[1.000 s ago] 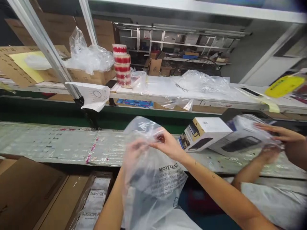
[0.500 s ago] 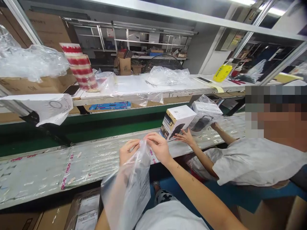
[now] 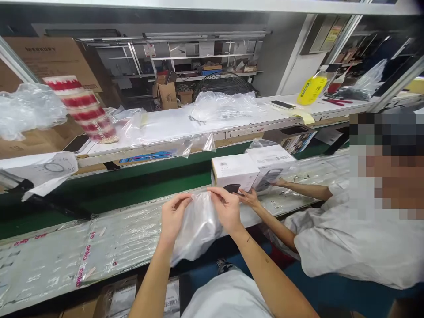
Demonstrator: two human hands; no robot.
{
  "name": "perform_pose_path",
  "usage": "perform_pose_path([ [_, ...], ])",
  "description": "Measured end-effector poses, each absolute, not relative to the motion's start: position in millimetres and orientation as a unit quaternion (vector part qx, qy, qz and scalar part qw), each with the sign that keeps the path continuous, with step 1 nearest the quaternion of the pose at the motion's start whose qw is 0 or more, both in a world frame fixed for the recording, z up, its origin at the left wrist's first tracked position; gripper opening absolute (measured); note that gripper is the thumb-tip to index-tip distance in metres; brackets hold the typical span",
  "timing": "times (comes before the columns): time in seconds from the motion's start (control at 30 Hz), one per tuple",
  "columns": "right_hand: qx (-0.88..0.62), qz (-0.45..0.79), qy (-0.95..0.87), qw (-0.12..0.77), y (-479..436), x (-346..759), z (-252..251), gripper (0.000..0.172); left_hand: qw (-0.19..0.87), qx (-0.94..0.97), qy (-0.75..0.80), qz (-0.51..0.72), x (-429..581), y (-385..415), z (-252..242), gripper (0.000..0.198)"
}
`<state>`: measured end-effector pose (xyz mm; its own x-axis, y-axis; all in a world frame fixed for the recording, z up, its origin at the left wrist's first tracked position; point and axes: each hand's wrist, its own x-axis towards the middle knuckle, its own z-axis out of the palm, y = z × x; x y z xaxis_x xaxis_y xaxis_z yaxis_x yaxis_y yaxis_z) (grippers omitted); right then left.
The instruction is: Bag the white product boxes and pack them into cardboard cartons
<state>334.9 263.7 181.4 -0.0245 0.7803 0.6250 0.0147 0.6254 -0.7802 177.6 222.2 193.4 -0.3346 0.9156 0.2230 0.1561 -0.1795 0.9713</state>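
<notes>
A clear plastic bag (image 3: 198, 227) hangs between my two hands over the near edge of the plastic-covered work surface. My left hand (image 3: 174, 218) pinches its top edge on the left. On the right, my right hand (image 3: 227, 210) pinches the same edge, so the top is stretched between them. Just beyond my right hand stands a white printed box (image 3: 233, 170), with a co-worker's hand (image 3: 250, 198) against its near side. Behind it is another white box (image 3: 270, 154) in clear plastic, and the co-worker's other hand (image 3: 281, 182) touches it.
The co-worker (image 3: 347, 234) sits close on my right. Across a green strip (image 3: 159, 185), a white shelf (image 3: 165, 126) holds rolls of red-and-white tape (image 3: 82, 106), loose plastic (image 3: 221, 106), a phone (image 3: 282, 104) and a yellow bottle (image 3: 312, 88). Packed boxes lie below the work surface.
My hands have moved apart, spreading the bag's top edge, and the bag has swung up and forward. The co-worker's white box has been lowered upright onto the surface.
</notes>
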Motion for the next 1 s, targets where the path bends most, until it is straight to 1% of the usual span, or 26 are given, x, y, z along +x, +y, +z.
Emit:
perform_pose_path([
  [0.07, -0.316, 0.273, -0.645, 0.64, 273.6, 343.0, 180.1, 0.02, 0.341, 0.486, 0.547, 0.59, 182.1, 230.2, 195.8, 0.014],
  [0.13, -0.327, 0.271, -0.647, 0.633, 279.8, 345.7, 179.1, 0.024, 0.383, 0.495, 0.533, 0.57, 182.9, 234.0, 197.9, 0.016],
  [0.17, -0.333, 0.282, -0.652, 0.62, 281.9, 344.9, 179.0, 0.027, 0.403, 0.5, 0.526, 0.558, 182.3, 234.5, 198.6, 0.016],
  [0.23, -0.334, 0.309, -0.682, 0.573, 284.9, 339.9, 180.1, 0.032, 0.414, 0.521, 0.517, 0.539, 180.1, 233.7, 199.8, 0.026],
  [0.27, -0.329, 0.314, -0.698, 0.553, 285.9, 336.3, 181.6, 0.033, 0.395, 0.533, 0.518, 0.54, 178.9, 232.5, 200.3, 0.03],
  [0.3, -0.32, 0.316, -0.712, 0.539, 286.8, 332.5, 183.6, 0.032, 0.361, 0.54, 0.524, 0.551, 177.7, 231.0, 201.0, 0.031],
  [0.37, -0.291, 0.328, -0.725, 0.532, 288.6, 325.7, 189.2, 0.026, 0.287, 0.526, 0.546, 0.586, 175.5, 226.7, 203.5, 0.016],
  [0.4, -0.269, 0.351, -0.723, 0.531, 289.8, 323.1, 192.3, 0.022, 0.269, 0.505, 0.556, 0.604, 174.5, 223.9, 205.6, 0.01],
  [0.47, -0.212, 0.444, -0.71, 0.504, 293.0, 319.6, 197.5, 0.017, 0.289, 0.463, 0.562, 0.621, 172.5, 217.2, 211.0, 0.01],
  [0.5, -0.186, 0.494, -0.704, 0.475, 295.1, 318.2, 199.1, 0.022, 0.313, 0.454, 0.563, 0.616, 171.6, 213.7, 213.7, 0.013],
  [0.57, -0.162, 0.556, -0.701, 0.416, 299.7, 314.9, 200.1, 0.034, 0.341, 0.456, 0.567, 0.595, 169.6, 207.0, 217.5, 0.017],
  [0.6, -0.165, 0.574, -0.696, 0.398, 302.1, 312.6, 200.0, 0.033, 0.336, 0.46, 0.573, 0.589, 168.0, 204.1, 218.0, 0.018],
  [0.63, -0.173, 0.59, -0.688, 0.387, 304.4, 310.1, 200.1, 0.029, 0.32, 0.461, 0.582, 0.589, 165.5, 201.5, 217.6, 0.018],
  [0.7, -0.173, 0.611, -0.679, 0.367, 308.0, 305.5, 202.8, 0.013, 0.272, 0.457, 0.591, 0.607, 156.3, 196.3, 215.2, 0.012],
  [0.73, -0.162, 0.607, -0.692, 0.354, 309.0, 304.0, 206.0, 0.01, 0.245, 0.456, 0.592, 0.618, 149.5, 193.3, 214.5, 0.006],
  [0.77, -0.147, 0.585, -0.719, 0.346, 309.2, 303.6, 210.4, 0.01, 0.219, 0.454, 0.595, 0.626, 141.2, 189.7, 215.0, 0.003],
  [0.83, -0.121, 0.499, -0.778, 0.363, 306.2, 306.6, 221.4, 0.016, 0.17, 0.447, 0.597, 0.644, 121.5, 180.2, 220.9, 0.015],
  [0.9, -0.109, 0.437, -0.789, 0.417, 297.5, 314.7, 230.9, 0.017, 0.118, 0.438, 0.588, 0.67, 100.1, 167.7, 233.0, 0.022],
  [0.93, -0.103, 0.436, -0.775, 0.446, 291.0, 320.3, 233.6, 0.015, 0.092, 0.43, 0.583, 0.683, 89.7, 160.9, 239.7, 0.023],
  [1.0, -0.073, 0.482, -0.726, 0.485, 274.8, 333.0, 234.0, 0.01, 0.043, 0.398, 0.578, 0.711, 70.3, 148.1, 249.2, 0.02],
])
